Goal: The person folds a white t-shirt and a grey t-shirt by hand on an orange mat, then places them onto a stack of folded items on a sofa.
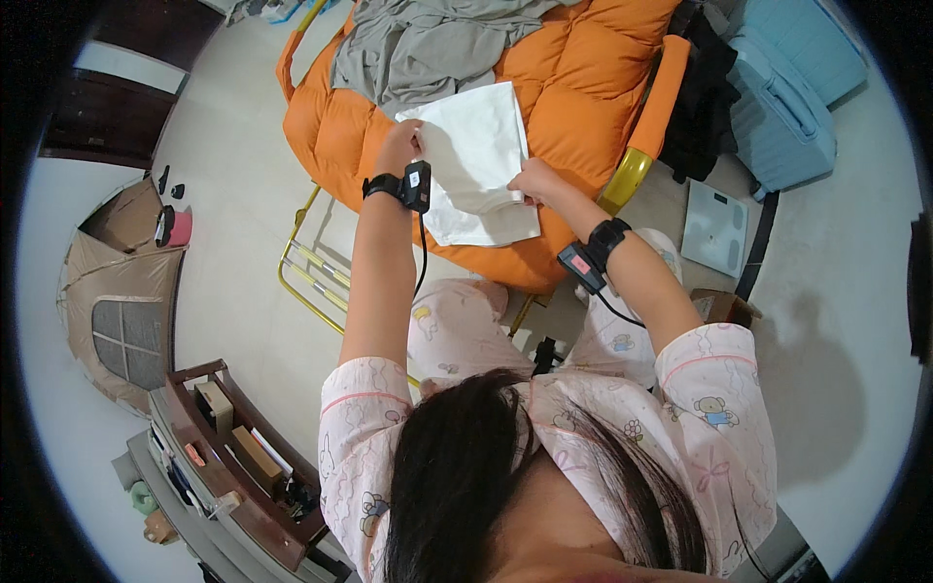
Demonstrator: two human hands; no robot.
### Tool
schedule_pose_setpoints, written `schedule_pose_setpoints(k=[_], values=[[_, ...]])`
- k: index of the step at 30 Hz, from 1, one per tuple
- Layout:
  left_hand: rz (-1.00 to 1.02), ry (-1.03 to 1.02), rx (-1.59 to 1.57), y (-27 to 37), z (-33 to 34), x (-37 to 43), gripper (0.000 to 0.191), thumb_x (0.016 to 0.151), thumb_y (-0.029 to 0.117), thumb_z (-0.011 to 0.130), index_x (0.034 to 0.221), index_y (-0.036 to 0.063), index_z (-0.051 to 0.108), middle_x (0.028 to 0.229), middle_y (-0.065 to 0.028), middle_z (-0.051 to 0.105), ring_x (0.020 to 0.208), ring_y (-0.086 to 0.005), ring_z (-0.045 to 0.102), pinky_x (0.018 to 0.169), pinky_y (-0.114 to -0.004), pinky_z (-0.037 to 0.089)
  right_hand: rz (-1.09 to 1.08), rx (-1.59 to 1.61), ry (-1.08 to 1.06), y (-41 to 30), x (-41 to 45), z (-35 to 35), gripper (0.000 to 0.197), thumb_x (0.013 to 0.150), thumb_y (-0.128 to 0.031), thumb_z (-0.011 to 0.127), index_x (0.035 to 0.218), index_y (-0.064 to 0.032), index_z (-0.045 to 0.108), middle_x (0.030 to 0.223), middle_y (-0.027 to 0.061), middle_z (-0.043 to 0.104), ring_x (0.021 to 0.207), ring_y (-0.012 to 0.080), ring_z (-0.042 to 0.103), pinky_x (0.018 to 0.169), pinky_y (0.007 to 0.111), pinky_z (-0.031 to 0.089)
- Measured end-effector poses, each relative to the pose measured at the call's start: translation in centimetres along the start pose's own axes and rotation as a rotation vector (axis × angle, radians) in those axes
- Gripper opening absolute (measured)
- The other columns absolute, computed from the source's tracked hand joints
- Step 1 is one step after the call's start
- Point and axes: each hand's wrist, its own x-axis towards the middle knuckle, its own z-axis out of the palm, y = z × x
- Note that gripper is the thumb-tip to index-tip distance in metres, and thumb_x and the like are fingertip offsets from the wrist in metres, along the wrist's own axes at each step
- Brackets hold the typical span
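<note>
A folded white cloth (pixel 477 138) lies on the orange quilted chair cushion (pixel 583 95). My left hand (pixel 401 144) pinches its left edge, with the fingertips partly out of sight. At the cloth's right edge, my right hand (pixel 539 181) grips a fold, with the thumb on top. Between my hands the cloth bows upward a little and casts a shadow on its lower layer. Crumpled grey fabric (pixel 437 51) rests on the cushion just beyond the white cloth. Each of my wrists carries a strapped black device with a cable.
Padded orange armrests (pixel 660 102) on a yellow metal frame (pixel 291 248) flank the cushion. To the right are a light-blue suitcase (pixel 787 109), a bathroom scale (pixel 716 229) and a cardboard box (pixel 721 307). A beige tent (pixel 124 291) and an open brown drawer (pixel 240 444) stand left.
</note>
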Motion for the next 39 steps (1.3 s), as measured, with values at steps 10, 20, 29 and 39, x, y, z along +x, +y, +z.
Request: schedule_pose_setpoints(k=[10, 20, 29, 39], values=[[-0.081, 0.098, -0.077, -0.2, -0.1, 1.2, 0.024, 0.076, 0.017, 0.052, 0.091, -0.0015, 0.048, 0.089, -0.0139, 0.051, 0.079, -0.0258, 0.052, 0.069, -0.036, 0.044, 0.098, 0.182, -0.212, 0.5, -1.7, -1.5, 0.013, 0.072, -0.001, 0.054, 0.083, 0.0029, 0.048, 0.064, 0.0099, 0.053, 0.048, 0.0166, 0.054, 0.037, 0.024, 0.043], [-0.110, 0.184, -0.079, 0.5, -0.3, 2.7, 0.025, 0.076, 0.010, 0.053, 0.095, -0.0034, 0.045, 0.093, -0.0143, 0.050, 0.084, -0.0267, 0.051, 0.071, -0.037, 0.044, 0.237, -0.246, -0.392, 1.9, -0.2, -2.0, 0.017, 0.073, -0.010, 0.057, 0.070, 0.0064, 0.055, 0.061, 0.0128, 0.059, 0.041, 0.0135, 0.053, 0.031, 0.021, 0.037], [0.057, 0.060, 0.038, 0.4, -0.5, 1.3, 0.013, 0.073, 0.014, 0.057, 0.074, 0.0052, 0.047, 0.064, -0.0036, 0.048, 0.054, -0.0157, 0.047, 0.050, -0.028, 0.040, 0.190, -0.473, -0.558, 0.8, 0.1, -2.4, 0.013, 0.072, -0.006, 0.055, 0.071, 0.0072, 0.057, 0.057, 0.0129, 0.057, 0.039, 0.0157, 0.052, 0.033, 0.024, 0.039], [0.218, 0.225, 0.397, 1.5, 1.6, -0.8, 0.016, 0.062, 0.014, 0.060, 0.067, -0.0013, 0.056, 0.058, -0.0054, 0.052, 0.043, -0.0158, 0.046, 0.041, -0.027, 0.033, -0.290, -0.281, 0.399, 0.8, 4.6, -2.3, 0.034, 0.065, -0.026, 0.059, 0.080, 0.0044, 0.054, 0.073, 0.0152, 0.058, 0.072, 0.0253, 0.056, 0.062, 0.033, 0.045]])
